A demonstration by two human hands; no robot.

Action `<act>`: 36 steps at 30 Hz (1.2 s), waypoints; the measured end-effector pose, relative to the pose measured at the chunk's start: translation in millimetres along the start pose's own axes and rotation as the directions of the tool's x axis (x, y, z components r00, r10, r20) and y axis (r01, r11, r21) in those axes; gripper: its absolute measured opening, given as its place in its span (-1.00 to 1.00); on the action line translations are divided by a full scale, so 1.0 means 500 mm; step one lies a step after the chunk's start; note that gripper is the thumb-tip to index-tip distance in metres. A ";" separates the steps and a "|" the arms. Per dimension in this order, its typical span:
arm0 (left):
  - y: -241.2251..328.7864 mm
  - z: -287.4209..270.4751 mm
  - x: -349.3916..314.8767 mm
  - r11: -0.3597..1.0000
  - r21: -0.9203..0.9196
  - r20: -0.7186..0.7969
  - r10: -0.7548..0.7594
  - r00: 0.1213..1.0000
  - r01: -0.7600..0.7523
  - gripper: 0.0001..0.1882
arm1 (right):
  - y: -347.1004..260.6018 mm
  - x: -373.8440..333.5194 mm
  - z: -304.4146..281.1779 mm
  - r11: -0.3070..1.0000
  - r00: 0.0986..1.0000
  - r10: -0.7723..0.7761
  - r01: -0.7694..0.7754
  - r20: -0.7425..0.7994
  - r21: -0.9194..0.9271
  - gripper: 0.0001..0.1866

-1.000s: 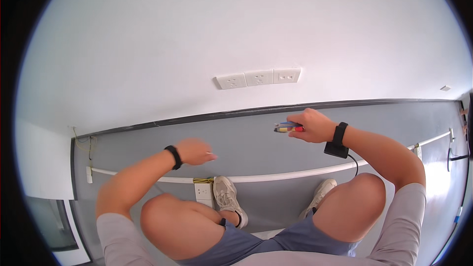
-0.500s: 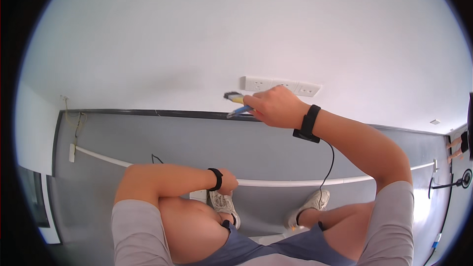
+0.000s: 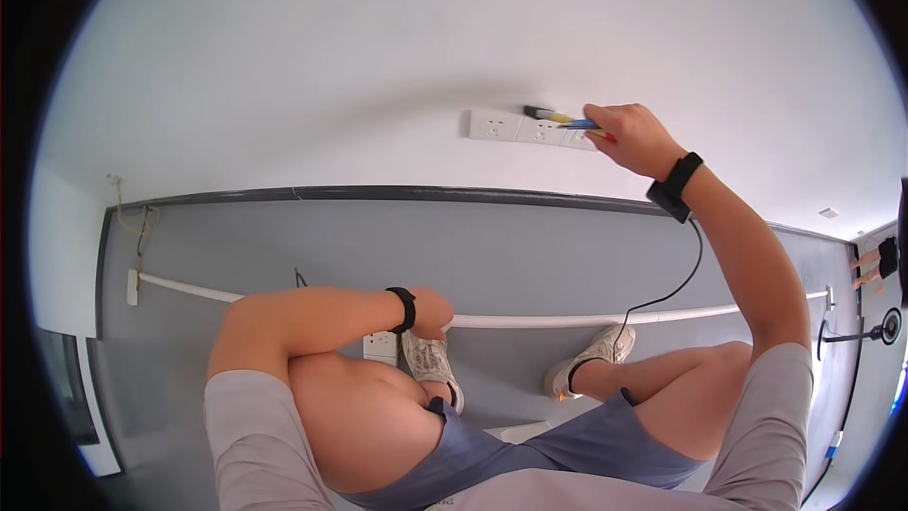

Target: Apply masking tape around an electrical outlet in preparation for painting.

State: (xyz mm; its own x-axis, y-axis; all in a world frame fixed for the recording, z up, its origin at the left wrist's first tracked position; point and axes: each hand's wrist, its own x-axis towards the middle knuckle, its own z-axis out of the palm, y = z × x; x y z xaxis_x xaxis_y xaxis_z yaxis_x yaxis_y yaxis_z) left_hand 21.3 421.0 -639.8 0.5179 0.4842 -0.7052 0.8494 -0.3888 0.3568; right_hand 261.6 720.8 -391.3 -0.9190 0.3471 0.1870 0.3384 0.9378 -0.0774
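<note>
My right hand (image 3: 636, 137) is closed around a small brush (image 3: 560, 118) with dark bristles and a yellowish neck. Beside the brush, the same fist grips a slim blue tool (image 3: 579, 125); a bit of red also shows under the fingers. The bristles lie over the top edge of a row of white wall sockets (image 3: 494, 125); whether they touch cannot be made out. The hand covers the row's right end. My left hand (image 3: 430, 310) hangs low over my left shoe (image 3: 427, 357), with its fingers mostly hidden from view.
Below the white wall (image 3: 284, 57) runs a dark baseboard (image 3: 407, 194). A white cable cover (image 3: 530, 322) crosses the grey floor (image 3: 378, 246). A white power strip (image 3: 380, 345) sits by my left shoe. A black cable (image 3: 695, 265) trails from my right wrist. Another person (image 3: 880, 260) shows at far right.
My right hand has moved up and to the right with the brush and the blue tool, bringing the bristles to the sockets. The view has tilted slightly; my left hand stays low.
</note>
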 end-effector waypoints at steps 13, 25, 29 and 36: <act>-0.006 0.018 -0.029 0.993 0.073 0.039 -0.092 0.995 0.089 -0.49 | 0.130 -0.251 -0.005 0.970 0.975 0.222 -0.220 0.007 -0.104 -0.82; -0.001 0.010 -0.044 0.982 0.156 0.090 -0.118 0.989 0.103 -0.55 | 0.080 -0.261 0.266 0.953 0.866 0.299 -0.294 -0.401 0.076 -0.86; -0.003 0.005 -0.045 0.983 0.150 0.064 -0.117 0.991 0.106 -0.56 | 0.018 -0.245 0.351 0.832 0.743 0.552 -0.460 -0.379 0.311 -0.80; -0.014 0.007 -0.047 0.971 0.225 0.027 -0.083 0.996 0.075 -0.54 | -0.020 -0.278 0.364 0.796 0.712 0.592 -0.446 -0.376 0.409 -0.77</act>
State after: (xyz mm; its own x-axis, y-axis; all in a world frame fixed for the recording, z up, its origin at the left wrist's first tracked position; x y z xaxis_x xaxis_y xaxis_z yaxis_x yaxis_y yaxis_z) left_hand 2.7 409.3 -627.9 0.4426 0.4934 -0.7488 0.8410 -0.5181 0.1557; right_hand 349.3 661.9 -594.7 -0.3782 0.8057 0.4558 0.5967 0.5886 -0.5454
